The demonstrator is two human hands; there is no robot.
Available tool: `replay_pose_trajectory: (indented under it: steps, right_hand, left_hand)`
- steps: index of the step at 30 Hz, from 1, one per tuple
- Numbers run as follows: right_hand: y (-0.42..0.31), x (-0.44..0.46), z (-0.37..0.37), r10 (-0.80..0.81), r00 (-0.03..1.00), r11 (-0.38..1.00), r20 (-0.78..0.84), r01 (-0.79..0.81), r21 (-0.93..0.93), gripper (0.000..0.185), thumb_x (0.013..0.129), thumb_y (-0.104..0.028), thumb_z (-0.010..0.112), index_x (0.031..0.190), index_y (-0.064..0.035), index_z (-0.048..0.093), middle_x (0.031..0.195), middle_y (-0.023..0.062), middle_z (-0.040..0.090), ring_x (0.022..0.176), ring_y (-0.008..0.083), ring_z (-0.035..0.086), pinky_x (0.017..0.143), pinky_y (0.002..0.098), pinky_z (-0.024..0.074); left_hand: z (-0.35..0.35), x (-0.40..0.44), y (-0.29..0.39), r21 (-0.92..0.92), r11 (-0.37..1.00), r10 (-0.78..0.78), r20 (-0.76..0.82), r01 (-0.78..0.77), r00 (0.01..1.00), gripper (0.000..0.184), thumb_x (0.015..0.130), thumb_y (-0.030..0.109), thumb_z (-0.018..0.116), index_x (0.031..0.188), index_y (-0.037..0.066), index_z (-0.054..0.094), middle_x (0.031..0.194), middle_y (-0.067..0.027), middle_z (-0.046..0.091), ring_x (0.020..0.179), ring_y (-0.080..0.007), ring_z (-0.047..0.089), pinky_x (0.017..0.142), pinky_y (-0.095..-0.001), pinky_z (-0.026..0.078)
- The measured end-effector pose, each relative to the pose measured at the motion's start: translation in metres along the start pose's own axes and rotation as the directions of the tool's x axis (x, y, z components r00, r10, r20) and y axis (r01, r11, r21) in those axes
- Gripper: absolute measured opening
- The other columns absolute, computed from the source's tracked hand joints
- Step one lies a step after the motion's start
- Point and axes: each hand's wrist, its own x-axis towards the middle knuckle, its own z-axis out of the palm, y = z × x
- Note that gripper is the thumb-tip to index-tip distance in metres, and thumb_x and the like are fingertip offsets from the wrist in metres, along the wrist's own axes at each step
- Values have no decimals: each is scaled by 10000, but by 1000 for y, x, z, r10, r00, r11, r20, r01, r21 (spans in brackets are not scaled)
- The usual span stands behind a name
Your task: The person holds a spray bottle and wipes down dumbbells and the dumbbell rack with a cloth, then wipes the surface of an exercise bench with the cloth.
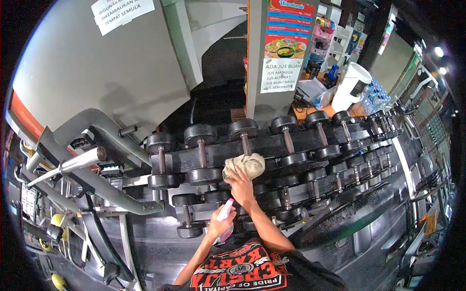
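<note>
My right hand point(240, 185) presses a beige cloth point(245, 166) against the near end of a black dumbbell point(244, 130) on the upper rack row. The cloth covers that end; the far head and part of the handle show. Lower and to the left, my left hand point(220, 225) is wrapped round a spray bottle point(225, 212) with a white and pink top. Much of the bottle is hidden behind my fingers. Other dumbbells flank the cloth, one point(203, 154) to its left and another point(289, 141) to its right.
A two-tier dumbbell rack point(221, 156) stretches across in front of me. Grey gym machine frames point(104, 140) stand at left. A padded black bench point(352, 213) lies at lower right. Behind the rack are a post with a menu point(286, 29) and a white tub point(352, 87) beside water bottles point(376, 97).
</note>
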Motion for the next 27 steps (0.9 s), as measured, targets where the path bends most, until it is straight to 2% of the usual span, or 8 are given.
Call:
replay_pose_trajectory:
  steps: [15, 19, 21, 22, 23, 25, 26, 27]
  right_hand:
    - [-4, -21, 13, -56, 998, 991, -40, 60, 118, 361, 719, -112, 590, 1072, -139, 658, 1231, 109, 564, 1227, 308, 450, 1077, 451, 287]
    - [-9, -56, 40, 299, 824, 791, 482, -496, 358, 315, 800, -107, 541, 1099, -29, 606, 1081, 159, 633, 1015, 331, 604, 875, 398, 477]
    - [40, -81, 118, 547, 639, 339, 540, -759, 555, 412, 750, -212, 608, 1129, -50, 604, 1098, 118, 638, 1035, 300, 594, 868, 348, 470]
    - [44, -84, 98, 203, 873, 221, 444, -482, 848, 342, 828, -201, 539, 1120, -35, 609, 1109, 102, 640, 1031, 259, 600, 870, 356, 473]
    - [38, -74, 57, 95, 938, 465, 334, -338, 818, 309, 909, -149, 430, 1154, -44, 587, 1134, 99, 622, 1029, 222, 594, 881, 353, 478]
    - [26, -40, 63, 348, 440, -805, 828, -314, 504, 333, 925, -96, 357, 1205, -49, 531, 1154, 110, 602, 1015, 226, 596, 910, 378, 481]
    - [30, -35, 75, 471, 381, -811, 795, -166, 560, 358, 910, -108, 354, 1237, -26, 474, 1175, 142, 578, 1046, 247, 586, 954, 416, 466]
    - [54, -46, 94, 283, 713, -830, 642, -154, 537, 365, 906, -95, 332, 1227, 21, 461, 1184, 171, 560, 1065, 268, 576, 997, 416, 435]
  left_hand:
    - [-8, 18, 17, -30, 996, 81, 20, -80, 997, 150, 835, 109, 630, 940, 12, 583, 720, -34, 598, 560, -92, 569, 508, -254, 461]
    - [-13, 18, 25, -14, 991, 133, 45, -132, 990, 160, 811, 60, 633, 940, -6, 565, 749, -63, 601, 555, -115, 586, 501, -255, 476]
    - [-18, 18, 29, -28, 998, 67, 75, -65, 995, 157, 810, 60, 632, 934, -5, 562, 756, -68, 605, 560, -118, 589, 515, -264, 482]
    - [-19, 19, 29, -26, 998, 67, 71, -65, 995, 157, 810, 60, 632, 934, -5, 562, 756, -68, 605, 560, -118, 589, 515, -264, 482]
    - [-20, 20, 28, -15, 996, 89, 51, -89, 995, 155, 821, 78, 631, 946, 3, 577, 741, -53, 606, 565, -102, 581, 519, -255, 475]
    - [-23, 20, 28, -8, 994, 105, 26, -105, 994, 156, 833, 96, 630, 958, 12, 593, 725, -37, 608, 570, -86, 572, 524, -246, 467]
    - [-24, 20, 30, -19, 998, 61, 18, -61, 998, 162, 829, 97, 635, 962, 12, 595, 726, -38, 610, 573, -86, 573, 527, -245, 466]
    - [-26, 20, 30, -32, 999, 18, 11, -18, 1000, 168, 826, 97, 639, 965, 12, 598, 727, -38, 612, 577, -86, 574, 529, -243, 466]
